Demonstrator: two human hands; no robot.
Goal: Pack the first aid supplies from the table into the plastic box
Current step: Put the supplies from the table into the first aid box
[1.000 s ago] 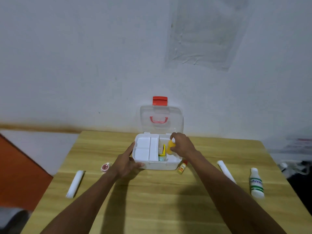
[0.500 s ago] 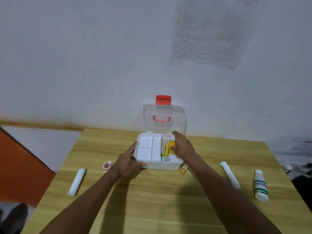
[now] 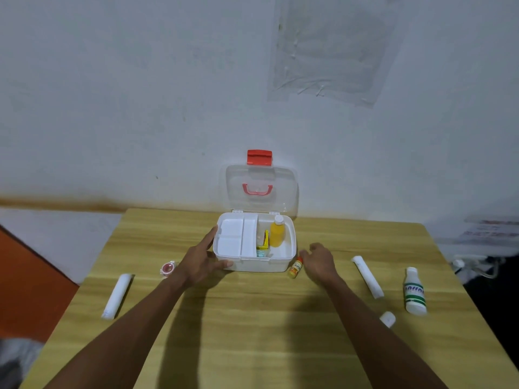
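The white plastic box stands open at the table's far middle, its clear lid upright with a red latch. Inside, a yellow bottle lies in the right compartment beside small yellow and teal packets; a white tray insert fills the left part. My left hand rests against the box's front-left corner, fingers spread. My right hand hovers just right of the box with nothing in it, next to a small orange bottle on the table.
On the wooden table lie a white roll and a pink tape ring at left. At right are a long white roll, a white bottle with green label and a small white cap. A wall stands behind.
My right hand let go of the yellow bottle inside the box and drew back out to the right, beside the small orange bottle. My left hand stayed on the box.
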